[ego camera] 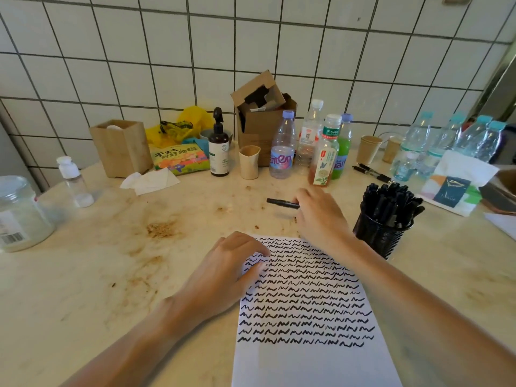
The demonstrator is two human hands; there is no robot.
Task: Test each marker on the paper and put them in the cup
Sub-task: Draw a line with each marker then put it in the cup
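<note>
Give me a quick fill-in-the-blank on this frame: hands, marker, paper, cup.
1. The right hand holds a black marker above the ____ edge of the paper.
2. The left hand rests on the paper's top ____ corner.
3. The black mesh cup stands to the ____ of the paper.

Missing words: top; left; right
</note>
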